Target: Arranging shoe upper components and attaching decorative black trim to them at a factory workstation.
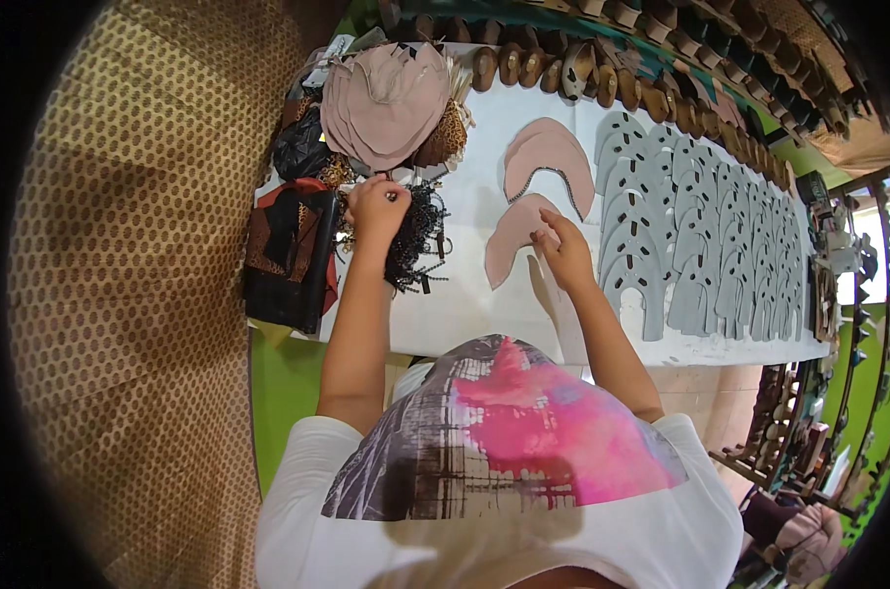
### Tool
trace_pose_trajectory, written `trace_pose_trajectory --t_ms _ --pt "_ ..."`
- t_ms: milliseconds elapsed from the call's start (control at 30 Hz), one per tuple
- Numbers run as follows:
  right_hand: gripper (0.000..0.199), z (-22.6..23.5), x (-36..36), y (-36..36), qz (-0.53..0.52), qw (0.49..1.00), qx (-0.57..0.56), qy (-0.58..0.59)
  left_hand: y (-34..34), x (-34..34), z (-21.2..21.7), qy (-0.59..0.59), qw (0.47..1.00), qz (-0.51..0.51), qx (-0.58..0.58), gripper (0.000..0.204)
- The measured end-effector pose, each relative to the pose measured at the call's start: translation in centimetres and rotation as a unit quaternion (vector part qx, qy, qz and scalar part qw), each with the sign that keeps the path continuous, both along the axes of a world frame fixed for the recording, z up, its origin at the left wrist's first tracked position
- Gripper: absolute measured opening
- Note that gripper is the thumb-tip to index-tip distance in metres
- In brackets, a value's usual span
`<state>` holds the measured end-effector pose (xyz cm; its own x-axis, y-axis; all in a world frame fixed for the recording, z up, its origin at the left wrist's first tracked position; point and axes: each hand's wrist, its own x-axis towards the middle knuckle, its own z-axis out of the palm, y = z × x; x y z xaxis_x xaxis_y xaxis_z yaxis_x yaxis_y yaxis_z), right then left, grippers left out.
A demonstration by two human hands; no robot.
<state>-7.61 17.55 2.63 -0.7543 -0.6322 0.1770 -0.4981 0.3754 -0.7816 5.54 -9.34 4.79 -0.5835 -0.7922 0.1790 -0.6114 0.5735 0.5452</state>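
Observation:
My left hand [378, 209] is closed, its fingers curled together beside a tangle of black beaded trim [415, 236]. Whatever is between those fingers is too small to make out. On the white tabletop, a pink crescent-shaped piece [516, 232] lies under the fingertips of my right hand [565, 253], whose fingers are stretched and apart. Just beyond it is another pink crescent piece [548, 157], with dark beaded trim along its inner curve. A stack of pink cut pieces [384, 103] sits past my left hand.
Rows of grey U-shaped pieces [631, 255] with dark spots cover the table's right side. Brown shoe lasts [553, 74] line the far edge. A black box [312, 260] with leopard-print scraps stands at the left, near a patterned curtain [150, 265]. Racks [867, 324] stand at the right.

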Motion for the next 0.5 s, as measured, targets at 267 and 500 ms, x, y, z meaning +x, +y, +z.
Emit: trace_pose_trajectory --t_ms 267,500 --pt "0.029 2.2 0.3 -2.1 0.008 0.998 -0.048 -0.049 -3.0 2.2 4.9 0.205 0.913 -0.14 0.323 0.015" --pt "0.033 7.3 1.6 -7.6 0.211 0.973 -0.088 0.001 -0.8 1.6 12.5 0.077 0.91 -0.302 0.275 0.014"
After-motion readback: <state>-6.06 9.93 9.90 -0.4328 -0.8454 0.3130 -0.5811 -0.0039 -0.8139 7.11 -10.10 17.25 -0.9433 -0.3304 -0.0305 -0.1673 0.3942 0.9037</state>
